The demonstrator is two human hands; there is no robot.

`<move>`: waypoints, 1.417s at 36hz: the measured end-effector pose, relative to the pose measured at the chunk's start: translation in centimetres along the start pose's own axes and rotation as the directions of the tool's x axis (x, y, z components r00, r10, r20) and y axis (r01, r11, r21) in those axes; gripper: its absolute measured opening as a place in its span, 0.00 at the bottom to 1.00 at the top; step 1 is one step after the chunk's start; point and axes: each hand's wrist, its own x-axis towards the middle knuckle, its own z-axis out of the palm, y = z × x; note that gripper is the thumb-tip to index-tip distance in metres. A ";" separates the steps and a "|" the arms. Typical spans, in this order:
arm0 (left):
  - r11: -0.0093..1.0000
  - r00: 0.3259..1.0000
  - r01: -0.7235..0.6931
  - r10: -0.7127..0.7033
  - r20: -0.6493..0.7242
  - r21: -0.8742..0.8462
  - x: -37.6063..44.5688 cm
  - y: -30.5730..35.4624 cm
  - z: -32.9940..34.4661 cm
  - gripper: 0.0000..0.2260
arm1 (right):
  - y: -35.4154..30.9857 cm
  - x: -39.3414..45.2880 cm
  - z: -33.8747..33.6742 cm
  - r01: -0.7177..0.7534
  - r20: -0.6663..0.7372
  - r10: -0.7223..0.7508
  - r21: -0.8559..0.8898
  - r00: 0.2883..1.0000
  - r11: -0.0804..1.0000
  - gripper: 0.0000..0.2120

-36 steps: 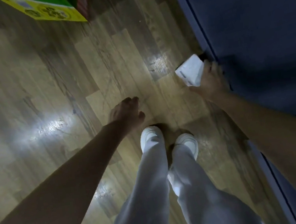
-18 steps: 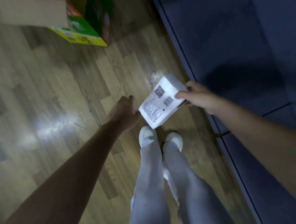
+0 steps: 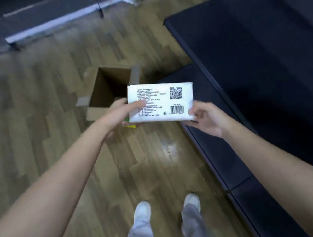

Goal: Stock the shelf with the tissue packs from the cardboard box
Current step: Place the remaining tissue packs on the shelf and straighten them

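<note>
A white tissue pack (image 3: 166, 98) with black print, a QR code and a barcode is held flat in front of me, above the floor. My left hand (image 3: 124, 111) grips its left end, thumb on top. My right hand (image 3: 207, 117) pinches its lower right corner. Behind the pack stands the open cardboard box (image 3: 106, 87) on the wooden floor, its flaps spread and its inside dark. The dark blue shelf (image 3: 265, 61) runs along the right side.
Another dark shelf unit with a pale base edge (image 3: 52, 26) crosses the far end of the aisle. My white shoes (image 3: 142, 211) and grey trousers show at the bottom. Wooden floor (image 3: 31, 127) stretches to the left.
The view has lifted from my feet to the box and the far shelves. The pack has risen, and my left hand, earlier free, has taken hold of its left end.
</note>
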 end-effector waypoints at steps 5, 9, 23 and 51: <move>0.985 0.988 -0.152 0.153 0.004 -0.078 -4.0 5.0 -3.2 0.17 | -3.2 -4.1 5.4 0.083 -0.051 -0.084 -0.024 0.995 0.996 0.22; 0.966 0.972 -0.231 0.234 0.014 -0.118 -6.1 8.4 -5.7 0.20 | -5.6 -7.8 8.6 0.208 -0.131 -0.205 0.012 0.970 0.978 0.15; 0.908 0.867 -0.358 0.410 0.282 -0.219 -10.7 15.5 -4.8 0.35 | -11.1 -17.8 13.7 0.454 -0.327 -0.427 0.004 0.843 0.891 0.10; 0.872 0.548 -0.311 0.490 0.678 -0.378 -18.0 21.1 9.5 0.16 | -10.7 -30.8 7.7 0.239 -0.416 -0.789 -0.795 0.452 0.557 0.27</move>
